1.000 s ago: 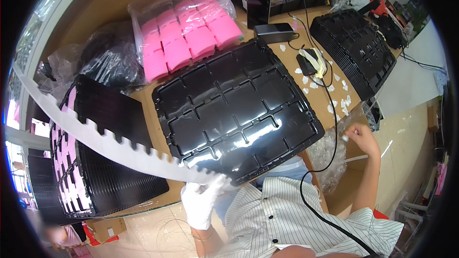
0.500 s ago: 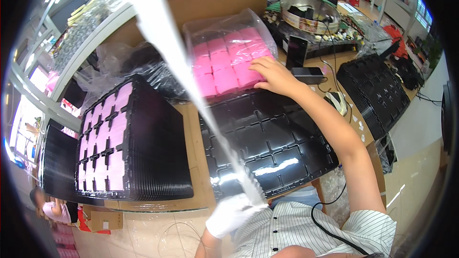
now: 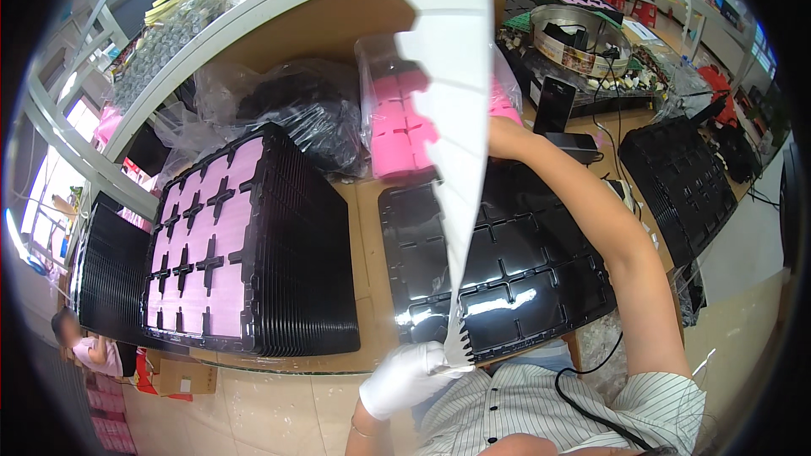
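Holding a white notched strip (image 3: 459,131) is my gloved left hand (image 3: 407,380); my right hand (image 3: 507,137) is sitting by pink pieces (image 3: 391,145) toward the back edge of the table (image 3: 367,236), its grip I cannot tell. The black tray (image 3: 505,263) at the front edge is looking bare; the left stack (image 3: 306,279) is already showing pink.

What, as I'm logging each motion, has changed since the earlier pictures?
The long white notched strip, still held by the white-gloved left hand, swung from pointing leftward to pointing forward. The bare right hand moved forward and leftward toward the bright pink rectangular stacks; the strip hides its fingers. The black rectangular plastic tray stayed put.
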### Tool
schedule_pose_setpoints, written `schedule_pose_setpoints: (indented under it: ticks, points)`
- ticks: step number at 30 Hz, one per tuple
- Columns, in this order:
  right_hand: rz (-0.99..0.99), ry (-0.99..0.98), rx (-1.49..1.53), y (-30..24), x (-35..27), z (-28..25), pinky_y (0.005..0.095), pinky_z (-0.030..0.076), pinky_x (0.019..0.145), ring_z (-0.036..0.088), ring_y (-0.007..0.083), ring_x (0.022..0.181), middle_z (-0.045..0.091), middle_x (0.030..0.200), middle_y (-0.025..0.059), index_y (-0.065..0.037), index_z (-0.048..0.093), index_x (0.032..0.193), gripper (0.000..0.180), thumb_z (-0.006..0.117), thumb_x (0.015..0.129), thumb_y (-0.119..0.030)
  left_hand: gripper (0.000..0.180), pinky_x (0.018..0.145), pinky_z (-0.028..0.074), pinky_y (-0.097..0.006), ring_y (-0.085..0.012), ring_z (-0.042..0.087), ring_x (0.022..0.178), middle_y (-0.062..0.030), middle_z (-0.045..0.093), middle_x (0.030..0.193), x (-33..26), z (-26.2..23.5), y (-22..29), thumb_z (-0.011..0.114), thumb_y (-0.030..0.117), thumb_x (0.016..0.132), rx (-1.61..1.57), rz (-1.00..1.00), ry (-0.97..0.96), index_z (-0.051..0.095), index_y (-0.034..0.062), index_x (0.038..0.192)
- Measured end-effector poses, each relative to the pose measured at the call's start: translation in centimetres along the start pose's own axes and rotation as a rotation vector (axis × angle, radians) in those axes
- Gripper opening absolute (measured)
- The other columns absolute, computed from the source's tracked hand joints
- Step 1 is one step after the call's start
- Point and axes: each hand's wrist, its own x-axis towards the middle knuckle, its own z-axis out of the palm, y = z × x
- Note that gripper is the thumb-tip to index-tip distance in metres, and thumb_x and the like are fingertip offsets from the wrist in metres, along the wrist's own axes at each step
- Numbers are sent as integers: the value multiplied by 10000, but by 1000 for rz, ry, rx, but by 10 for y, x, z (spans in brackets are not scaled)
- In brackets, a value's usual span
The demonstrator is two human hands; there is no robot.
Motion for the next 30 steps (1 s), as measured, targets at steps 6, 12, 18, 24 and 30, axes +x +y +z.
schedule_pose_setpoints:
  ticks: [6, 12, 18, 24, 30]
  points:
    - [-60, 168, 159, 4, -5, -2, 415, 499, 846, 628, 317, 935, 661, 906, 135, -30, 688, 793, 100, 699, 757, -123, 253, 668, 535, -329, -252, 676, 759, -81, 678, 863, 5, -5, 9, 795, 271, 812, -24, 19, -12, 706, 70, 937]
    - [220, 807, 365, -44, 5, -37, 380, 483, 808, 599, 291, 909, 647, 875, 105, -40, 626, 865, 115, 684, 799, -114, 509, 872, 555, -376, -295, 670, 947, -146, 614, 1190, 33, -25, -7, 597, 492, 952, -1215, 3, 88, 574, 97, 1272]
    - [-51, 860, 137, -97, -43, -73, 376, 491, 756, 608, 303, 859, 618, 873, 122, -25, 585, 880, 111, 670, 831, -76, 600, 944, 503, -351, -276, 604, 1093, -169, 604, 1194, 140, -17, -76, 525, 466, 1007, -1560, -200, 378, 455, -49, 1306]
    - [119, 691, 189, -111, -87, -73, 395, 494, 775, 607, 311, 876, 597, 880, 114, -32, 585, 893, 112, 673, 842, -78, 600, 551, 525, -306, -183, 652, 617, -123, 727, 863, 133, -14, -25, 406, 628, 979, -1501, -372, 166, 705, 113, 913]
    - [80, 720, 43, -80, -74, -56, 433, 482, 803, 593, 338, 903, 606, 900, 131, -31, 597, 870, 142, 695, 827, -125, 431, 930, 519, -390, -338, 659, 1076, -224, 665, 1195, 178, 0, -25, 622, 345, 960, 124, 80, 298, 657, -30, 1169]
